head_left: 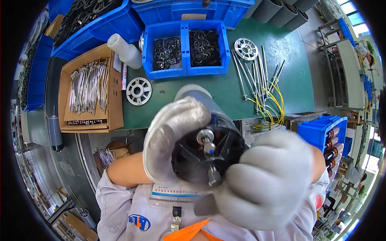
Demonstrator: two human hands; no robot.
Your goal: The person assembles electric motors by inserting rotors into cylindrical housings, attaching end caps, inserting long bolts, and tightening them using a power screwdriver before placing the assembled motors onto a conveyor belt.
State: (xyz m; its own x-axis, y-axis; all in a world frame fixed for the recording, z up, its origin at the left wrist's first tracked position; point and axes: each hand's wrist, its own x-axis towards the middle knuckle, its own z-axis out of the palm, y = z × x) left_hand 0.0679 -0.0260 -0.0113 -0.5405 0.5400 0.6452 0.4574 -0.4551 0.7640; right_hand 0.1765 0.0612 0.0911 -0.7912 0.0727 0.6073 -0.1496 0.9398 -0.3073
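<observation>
1. A motor (209,154) is held up close under the camera, above the near edge of the desk (225,92); its black end plate and steel shaft face the viewer, and copper windings are seen behind the plate.
2. The motor's left side is gripped by the left hand (173,136), gloved in white, with the fingers curled over its rim.
3. The motor's right side is clasped by the right hand (269,176), also gloved, with the fingers closed near the shaft.
4. Behind the motor, two blue bins (185,48) filled with black rings are set side by side on the green desk.
5. A white bottle (125,50) is laid tilted just left of the bins, and a white disc (138,91) is placed below it.
6. A cardboard box (90,90) of metal rods is seen further left.
7. To the right, long rods (253,78), a second disc (246,49) and yellow wires (273,104) are spread on the desk.
8. A blue crate (325,130) of wound parts is placed at the right edge.
</observation>
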